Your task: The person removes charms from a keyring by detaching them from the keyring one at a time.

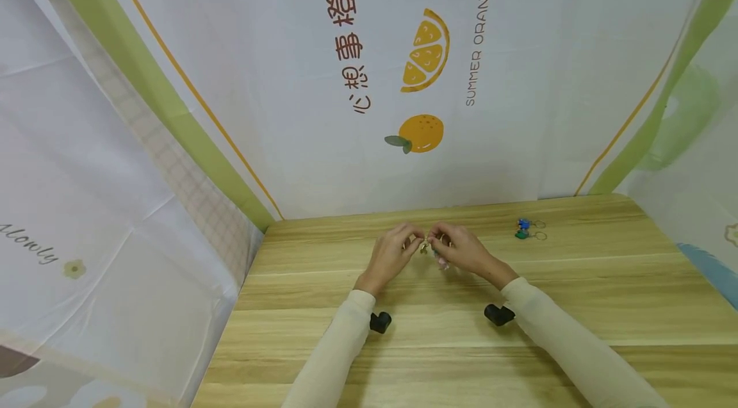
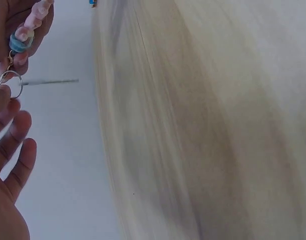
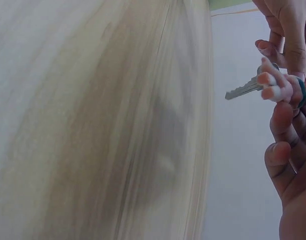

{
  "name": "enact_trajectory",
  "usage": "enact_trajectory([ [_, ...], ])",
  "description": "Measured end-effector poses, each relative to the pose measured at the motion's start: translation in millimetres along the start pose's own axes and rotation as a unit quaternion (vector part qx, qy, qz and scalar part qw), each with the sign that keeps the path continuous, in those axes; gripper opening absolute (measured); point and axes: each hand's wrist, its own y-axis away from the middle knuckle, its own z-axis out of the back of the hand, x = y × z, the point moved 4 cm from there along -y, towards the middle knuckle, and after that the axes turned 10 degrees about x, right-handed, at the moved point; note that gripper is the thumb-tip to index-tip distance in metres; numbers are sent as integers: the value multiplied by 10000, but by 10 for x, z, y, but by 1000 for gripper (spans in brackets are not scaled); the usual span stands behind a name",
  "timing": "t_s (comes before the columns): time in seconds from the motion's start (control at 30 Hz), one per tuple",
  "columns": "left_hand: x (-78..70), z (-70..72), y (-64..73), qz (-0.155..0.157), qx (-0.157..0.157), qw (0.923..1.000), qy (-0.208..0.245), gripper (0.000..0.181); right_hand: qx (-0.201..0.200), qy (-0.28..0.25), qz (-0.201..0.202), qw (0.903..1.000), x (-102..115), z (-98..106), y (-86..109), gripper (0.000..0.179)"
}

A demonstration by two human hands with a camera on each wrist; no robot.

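Observation:
Both hands meet above the table over a keychain. My left hand [image 1: 393, 255] pinches the metal split ring [image 2: 21, 86] between thumb and forefinger; its other fingers are loosely bent. A key [image 3: 245, 89] with a toothed blade hangs on the ring, seen nearly edge-on in the left wrist view. My right hand [image 1: 464, 250] holds a small pink-and-white figurine [image 3: 279, 89] with a teal band, joined to the ring by a short gold-coloured link [image 2: 10, 60]. The hands partly hide the keychain in the head view.
Two more keychains, one with a blue charm [image 1: 523, 223] and one with a green charm [image 1: 521, 235], lie at the back right of the wooden table [image 1: 438, 363]. Behind the table hangs a white cloth [image 1: 490, 158] printed with oranges. Black wrist mounts [image 1: 380, 322] show below both hands.

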Motion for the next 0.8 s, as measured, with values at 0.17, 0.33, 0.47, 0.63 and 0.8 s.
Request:
enact_trajectory([
  [0.17, 30, -27, 11, 378, 26, 9991, 212, 10, -150, 191, 79, 9997, 12, 8, -6, 10],
  [0.33, 6, -27, 15, 474, 192, 9980, 358, 14, -238, 285, 51, 9993, -6, 10, -7, 11],
  [0.47, -8, -38, 14, 427, 350, 9977, 399, 16, -254, 328, 157, 9990, -14, -8, -22, 11],
  [0.63, 8, -58, 10, 454, 467, 9970, 420, 14, -215, 367, 307, 9986, -18, -28, -34, 11],
  [0.8, 14, -67, 11, 439, 548, 9963, 486, 11, -264, 484, 194, 9983, -19, -27, -21, 7],
])
